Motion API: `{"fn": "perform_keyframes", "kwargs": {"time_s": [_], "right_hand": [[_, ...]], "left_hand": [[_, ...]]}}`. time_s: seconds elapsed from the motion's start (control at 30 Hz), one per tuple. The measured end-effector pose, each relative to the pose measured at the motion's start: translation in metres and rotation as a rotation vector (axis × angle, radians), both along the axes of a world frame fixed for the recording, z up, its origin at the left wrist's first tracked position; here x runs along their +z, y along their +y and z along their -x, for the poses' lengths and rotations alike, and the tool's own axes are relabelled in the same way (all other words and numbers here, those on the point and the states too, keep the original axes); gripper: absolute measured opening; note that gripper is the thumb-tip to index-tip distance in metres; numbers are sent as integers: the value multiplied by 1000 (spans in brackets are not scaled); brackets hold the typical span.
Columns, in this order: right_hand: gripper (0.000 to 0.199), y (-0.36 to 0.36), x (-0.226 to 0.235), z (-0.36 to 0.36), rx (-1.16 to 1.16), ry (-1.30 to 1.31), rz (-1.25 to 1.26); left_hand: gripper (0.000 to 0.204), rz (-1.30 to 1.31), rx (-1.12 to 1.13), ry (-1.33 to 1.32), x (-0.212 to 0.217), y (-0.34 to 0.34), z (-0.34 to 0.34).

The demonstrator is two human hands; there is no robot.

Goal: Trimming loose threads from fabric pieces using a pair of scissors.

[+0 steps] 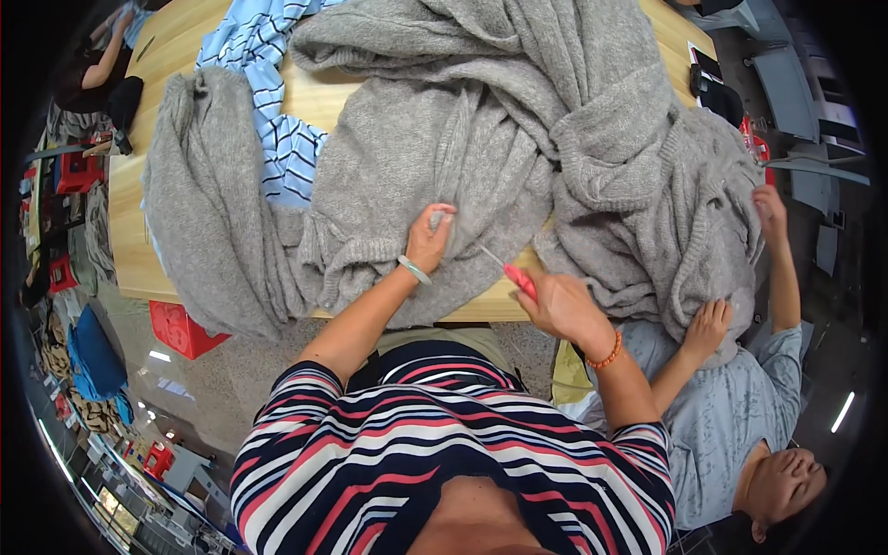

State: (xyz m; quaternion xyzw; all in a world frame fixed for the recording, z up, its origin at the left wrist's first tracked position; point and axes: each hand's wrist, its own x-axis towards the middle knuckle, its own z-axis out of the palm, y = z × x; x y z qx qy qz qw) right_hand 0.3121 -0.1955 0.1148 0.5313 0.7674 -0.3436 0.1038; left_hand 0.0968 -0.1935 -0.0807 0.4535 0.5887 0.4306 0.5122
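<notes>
A grey knitted garment (388,139) lies spread over the table edge in front of me. My left hand (429,242), with a pale bangle at its wrist, pinches a fold of this knit. To the right of it, my right hand (566,303) is closed round a red-handled tool (521,280) with a thin metal shaft. The shaft points up and left toward my left hand, its tip close to the fabric. What kind of tip it has is too small to make out.
More grey knitwear (481,37) is heaped at the back of the wooden table (139,250). Blue striped cloth (287,157) lies at the left. On my right a co-worker (740,388) handles another grey knit (703,213). A red stool (185,330) stands under the left edge.
</notes>
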Motion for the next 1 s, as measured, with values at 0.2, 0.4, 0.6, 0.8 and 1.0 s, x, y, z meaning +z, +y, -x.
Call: {"fn": "perform_keyframes", "kwargs": {"time_s": [0.2, 0.4, 0.6, 0.8, 1.0], "right_hand": [[32, -16, 2, -6, -96, 52, 78], [36, -10, 2, -3, -232, 103, -48], [34, 14, -2, 7, -267, 143, -116], [31, 63, -17, -1, -301, 159, -197], [30, 87, -16, 7, -262, 80, -139]], "left_hand": [[50, -53, -21, 250, 40, 4, 24], [70, -271, -94, 666, 59, 83, 17], [32, 385, 200, -119, -25, 187, 11], [11, 158, 152, -472, -20, 181, 5], [8, 47, 179, -388, 3, 167, 0]]}}
